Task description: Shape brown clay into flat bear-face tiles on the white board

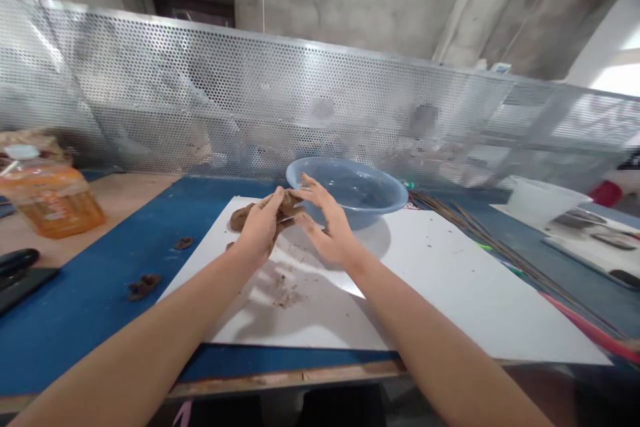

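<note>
Brown clay (291,203) is held up over the white board (430,280). My left hand (263,224) is closed around its left side, the fingers smeared with clay. From the right, my right hand (327,220) has a thumb and a finger on the clay's near end, while its other fingers stretch out above. The palms partly hide the shape of the piece. Just left of my left hand, a rounded clay lump (240,219) rests on the board. Clay crumbs (287,294) lie scattered beneath my hands.
Behind my hands stands a blue basin (395,195). Small clay bits (143,287) sit on the blue tabletop (100,327). An orange bottle (55,197) is at left, thin sticks (470,224) and a translucent tub (543,200) at right. A perforated metal screen (240,94) closes off the back.
</note>
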`<state>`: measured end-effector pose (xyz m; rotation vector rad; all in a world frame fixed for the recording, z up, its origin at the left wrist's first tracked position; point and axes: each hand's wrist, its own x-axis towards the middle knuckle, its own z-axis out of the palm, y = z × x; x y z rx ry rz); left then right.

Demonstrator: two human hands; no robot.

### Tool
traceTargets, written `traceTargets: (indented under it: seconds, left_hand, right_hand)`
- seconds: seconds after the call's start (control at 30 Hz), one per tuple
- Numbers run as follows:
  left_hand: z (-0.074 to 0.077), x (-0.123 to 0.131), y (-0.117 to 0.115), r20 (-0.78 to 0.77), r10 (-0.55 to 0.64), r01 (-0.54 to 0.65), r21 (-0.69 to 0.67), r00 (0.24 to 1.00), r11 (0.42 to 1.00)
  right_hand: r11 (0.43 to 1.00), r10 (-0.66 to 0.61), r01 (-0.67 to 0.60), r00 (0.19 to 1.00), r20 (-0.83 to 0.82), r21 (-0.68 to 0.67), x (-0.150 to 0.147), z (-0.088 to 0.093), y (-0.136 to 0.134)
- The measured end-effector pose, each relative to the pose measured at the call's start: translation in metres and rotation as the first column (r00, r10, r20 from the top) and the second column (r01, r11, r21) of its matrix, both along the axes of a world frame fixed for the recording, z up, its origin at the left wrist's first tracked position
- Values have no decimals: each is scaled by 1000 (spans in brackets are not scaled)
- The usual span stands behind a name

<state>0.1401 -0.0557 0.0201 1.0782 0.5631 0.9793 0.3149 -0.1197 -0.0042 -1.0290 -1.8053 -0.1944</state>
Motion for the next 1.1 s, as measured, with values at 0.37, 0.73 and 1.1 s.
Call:
traceTargets:
  seconds: [0.37,0.73,1.1]
  left_hand:
    - [-7,4,-13,-111,-160,158,-21,981,987]
    - [-4,5,-8,-9,-78,78,7,997,997]
    - [-14,8,-9,-42,-189,190,24,981,982]
  right_hand:
    - [1000,-10,11,982,-191,3,-6,-2,0]
    - [998,39,-58,821,-570,-15,-14,17,12]
    - [994,-72,100,885,-460,37,-14,-7,0]
